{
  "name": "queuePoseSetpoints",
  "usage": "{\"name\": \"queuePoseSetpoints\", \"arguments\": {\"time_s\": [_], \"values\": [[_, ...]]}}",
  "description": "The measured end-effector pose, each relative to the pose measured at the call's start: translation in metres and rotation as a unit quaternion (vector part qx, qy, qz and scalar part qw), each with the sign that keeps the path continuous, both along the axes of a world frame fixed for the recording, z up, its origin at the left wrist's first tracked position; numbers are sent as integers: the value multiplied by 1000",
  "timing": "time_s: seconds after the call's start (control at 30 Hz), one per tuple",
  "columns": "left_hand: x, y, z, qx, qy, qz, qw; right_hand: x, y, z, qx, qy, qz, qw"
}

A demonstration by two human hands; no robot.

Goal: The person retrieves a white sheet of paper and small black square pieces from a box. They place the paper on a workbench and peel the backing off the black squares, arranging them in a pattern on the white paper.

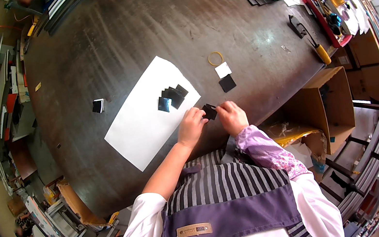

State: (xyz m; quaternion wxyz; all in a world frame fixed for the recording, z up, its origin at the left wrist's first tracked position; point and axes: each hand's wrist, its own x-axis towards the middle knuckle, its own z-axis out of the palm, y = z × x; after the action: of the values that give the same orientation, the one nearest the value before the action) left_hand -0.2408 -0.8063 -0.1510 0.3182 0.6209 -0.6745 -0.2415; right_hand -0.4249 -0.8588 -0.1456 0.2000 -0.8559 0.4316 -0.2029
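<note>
Between my two hands are a few small black squares (pixel 209 111), held just off the near right corner of a white paper sheet (pixel 143 118). My left hand (pixel 192 127) is closed on their left side, thumb and fingers pinching. With its fingertips, my right hand (pixel 232 116) pinches the upper right edge of the same squares. Several more black squares (pixel 176 97) lie fanned out on the sheet, one with a bluish shine. Right of the sheet rest a single black square (pixel 227 83), a white square (pixel 223 70) and a yellow rubber band (pixel 215 58).
All this lies on a large dark worktable (pixel 137 33). A small black-and-white block (pixel 98 106) stands left of the sheet. Toward the right edge are a yellow-handled tool (pixel 321 52) and a red tray (pixel 339 37) of tools. An open cardboard box (pixel 338 111) sits beside the table.
</note>
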Motion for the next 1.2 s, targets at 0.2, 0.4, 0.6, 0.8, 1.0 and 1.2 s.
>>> {"name": "queuePoseSetpoints", "arguments": {"time_s": [0.2,0.4,0.6,0.8,1.0,1.2], "values": [[-4,1,-8,27,42,33,998,7,10,4,-5,-49,-51,997],[-5,2,-7,26,58,30,997,8,16,4,27,-83,-60,994],[-6,2,-6,13,71,47,996,7,21,1,47,-77,-73,993],[-6,3,-8,30,76,52,995,8,25,6,43,-54,-69,995],[-5,3,-10,14,52,33,998,8,28,6,56,-34,-77,995],[-8,0,-2,22,62,42,997,10,27,11,59,-37,-86,994]]}}
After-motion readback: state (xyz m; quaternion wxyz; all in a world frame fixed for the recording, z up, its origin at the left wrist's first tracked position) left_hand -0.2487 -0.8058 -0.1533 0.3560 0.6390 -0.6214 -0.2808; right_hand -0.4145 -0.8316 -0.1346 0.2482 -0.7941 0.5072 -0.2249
